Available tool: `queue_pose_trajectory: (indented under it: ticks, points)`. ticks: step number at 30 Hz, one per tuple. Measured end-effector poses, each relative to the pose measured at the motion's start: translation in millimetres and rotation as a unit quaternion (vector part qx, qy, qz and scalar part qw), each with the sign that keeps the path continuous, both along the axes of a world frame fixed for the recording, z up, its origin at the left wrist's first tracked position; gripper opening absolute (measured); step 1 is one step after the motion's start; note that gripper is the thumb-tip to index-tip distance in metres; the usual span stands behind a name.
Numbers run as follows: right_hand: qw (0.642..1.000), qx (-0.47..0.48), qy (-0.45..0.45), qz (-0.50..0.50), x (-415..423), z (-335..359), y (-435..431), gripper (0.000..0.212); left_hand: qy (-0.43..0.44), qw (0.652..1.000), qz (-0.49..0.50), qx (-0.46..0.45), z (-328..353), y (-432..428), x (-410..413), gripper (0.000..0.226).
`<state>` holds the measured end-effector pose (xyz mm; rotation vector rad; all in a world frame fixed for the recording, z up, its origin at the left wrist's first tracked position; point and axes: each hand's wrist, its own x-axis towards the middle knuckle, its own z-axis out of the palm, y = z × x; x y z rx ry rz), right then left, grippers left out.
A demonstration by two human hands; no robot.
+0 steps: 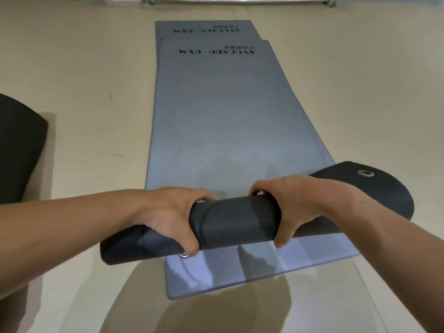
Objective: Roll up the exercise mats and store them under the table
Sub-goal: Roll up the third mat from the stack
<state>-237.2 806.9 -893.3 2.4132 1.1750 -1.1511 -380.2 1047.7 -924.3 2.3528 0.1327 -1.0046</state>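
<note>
Two grey exercise mats lie stacked on the floor, the top mat [230, 111] running away from me with black lettering at its far end. The lower mat [204, 27] shows beyond that end and near me. The top mat's near end is curled into a dark roll [235, 219] lying across the mats. My left hand [175, 217] grips the roll left of its middle. My right hand [293, 207] grips it right of the middle. The roll's right end [374, 188] flares out loosely and carries a metal eyelet.
A dark rolled object [19, 150] lies on the floor at the left edge. The beige floor [84, 68] spreads on both sides of the mats. A metal rail [240, 0] crosses the far top of the view.
</note>
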Motion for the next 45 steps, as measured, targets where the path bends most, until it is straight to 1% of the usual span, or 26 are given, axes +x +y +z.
queue_pose_trajectory:
  ticks: [1, 3, 5, 7, 9, 12, 14, 16, 19, 20, 22, 23, 24, 26, 28, 29, 30, 32, 34, 35, 36, 39, 42, 45]
  points:
    - [0.999, -0.022, 0.038, -0.016, 1, 0, 3, 0.099, 0.040, 0.999, 0.007, -0.027, 2, 4, -2, 0.082]
    - [0.993, -0.054, 0.101, -0.041, 0, -10, 8, 0.097, 0.103, 0.994, 0.009, -0.047, 0, 7, -4, 0.080]
    - [0.987, -0.057, 0.134, -0.064, 0, -25, 10, 0.099, 0.123, 0.992, 0.008, -0.040, -9, 10, -2, 0.082]
    - [0.987, -0.032, 0.126, -0.090, 4, -32, 9, 0.104, 0.111, 0.993, 0.009, -0.032, -16, 14, 5, 0.088]
    - [0.991, 0.013, 0.087, -0.098, 10, -28, 9, 0.103, 0.089, 0.995, 0.028, -0.033, -20, 24, 13, 0.094]
    - [0.995, 0.064, 0.007, -0.077, 12, -16, 11, 0.087, 0.042, 0.997, 0.059, -0.037, -20, 43, 19, 0.091]
    - [0.994, 0.075, -0.037, -0.074, 12, -16, 13, 0.082, 0.012, 0.997, 0.073, -0.017, -18, 51, 21, 0.099]
    - [0.993, 0.076, -0.059, -0.072, 14, -20, 14, 0.079, -0.020, 0.997, 0.073, 0.015, -12, 55, 21, 0.108]
    - [0.994, 0.060, -0.070, -0.066, 17, -20, 24, 0.074, -0.109, 0.991, 0.014, 0.079, 1, 47, 19, 0.098]
    - [0.993, 0.058, -0.082, -0.064, 18, -19, 29, 0.072, -0.157, 0.981, -0.017, 0.116, 4, 40, 16, 0.092]
    - [0.987, 0.068, -0.127, -0.065, 20, -16, 41, 0.067, -0.256, 0.944, -0.081, 0.193, 2, 18, 9, 0.079]
    - [0.981, 0.085, -0.160, -0.070, 21, -15, 45, 0.062, -0.273, 0.930, -0.108, 0.220, -2, 7, 5, 0.081]
    - [0.973, 0.106, -0.194, -0.073, 20, -15, 49, 0.056, -0.259, 0.927, -0.125, 0.242, -7, -4, 1, 0.091]
    - [0.955, 0.140, -0.255, -0.060, 11, -15, 54, 0.049, -0.188, 0.931, -0.135, 0.281, -14, -16, -5, 0.122]
    - [0.951, 0.158, -0.262, -0.050, 1, -17, 52, 0.049, -0.174, 0.926, -0.143, 0.302, -18, -17, -5, 0.138]
    - [0.954, 0.154, -0.251, -0.049, -3, -15, 49, 0.054, -0.183, 0.923, -0.144, 0.307, -20, -15, -4, 0.142]
    - [0.960, 0.138, -0.241, -0.043, -6, -14, 46, 0.065, -0.191, 0.921, -0.139, 0.309, -23, -13, -3, 0.144]
    - [0.972, 0.072, -0.221, -0.020, -9, -10, 42, 0.104, -0.198, 0.921, -0.121, 0.312, -27, -7, 1, 0.145]
    - [0.975, 0.007, -0.222, 0.009, -11, -17, 42, 0.140, -0.197, 0.922, -0.099, 0.319, -32, 1, 7, 0.142]
    - [0.971, -0.010, -0.236, 0.025, -11, -23, 43, 0.151, -0.194, 0.922, -0.087, 0.323, -33, 3, 9, 0.141]
    - [0.966, -0.021, -0.254, 0.040, -10, -31, 44, 0.157, -0.189, 0.924, -0.074, 0.325, -34, 5, 10, 0.141]
    - [0.956, -0.017, -0.285, 0.072, 2, -42, 51, 0.163, -0.168, 0.922, -0.068, 0.342, -44, 4, 9, 0.150]
    - [0.959, -0.011, -0.267, 0.095, 21, -40, 60, 0.161, -0.158, 0.926, -0.066, 0.337, -54, 9, 8, 0.158]
    - [0.968, -0.024, -0.232, 0.096, 35, -32, 73, 0.155, -0.175, 0.936, -0.066, 0.299, -51, 25, 19, 0.153]
